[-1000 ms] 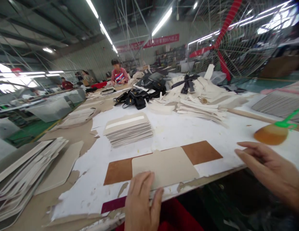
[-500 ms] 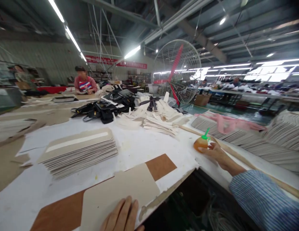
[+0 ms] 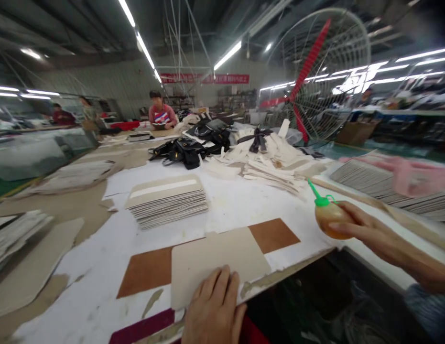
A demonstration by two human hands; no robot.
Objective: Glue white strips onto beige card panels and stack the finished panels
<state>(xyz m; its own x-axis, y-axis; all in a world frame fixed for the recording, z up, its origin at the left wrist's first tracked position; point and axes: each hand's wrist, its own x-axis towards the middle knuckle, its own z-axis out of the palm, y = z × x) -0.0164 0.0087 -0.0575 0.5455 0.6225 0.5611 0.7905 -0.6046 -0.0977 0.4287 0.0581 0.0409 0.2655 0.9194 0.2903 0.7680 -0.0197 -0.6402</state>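
My left hand [image 3: 213, 308] lies flat, fingers together, on the near edge of a beige board [image 3: 217, 260] that sits on top of a brown leather piece [image 3: 150, 267] at the table's front edge. My right hand [image 3: 365, 229] grips an orange squeeze bottle with a green nozzle [image 3: 328, 215], lifted just above the white table cover [image 3: 244, 198] to the right of the board. The nozzle points up and to the left.
A stack of beige boards [image 3: 167, 198] stands behind the brown piece. Black bags [image 3: 188, 148] and a heap of cream pieces [image 3: 268, 157] lie further back. Grey stacked sheets [image 3: 380, 184] are at right, loose boards [image 3: 14, 234] at left. A person sits at the far end; a large fan [image 3: 315, 71] stands behind.
My right hand reached to the bottle, closed on it and lifted it off the table toward the board. My left hand stayed on the beige board. The view swung right and back.
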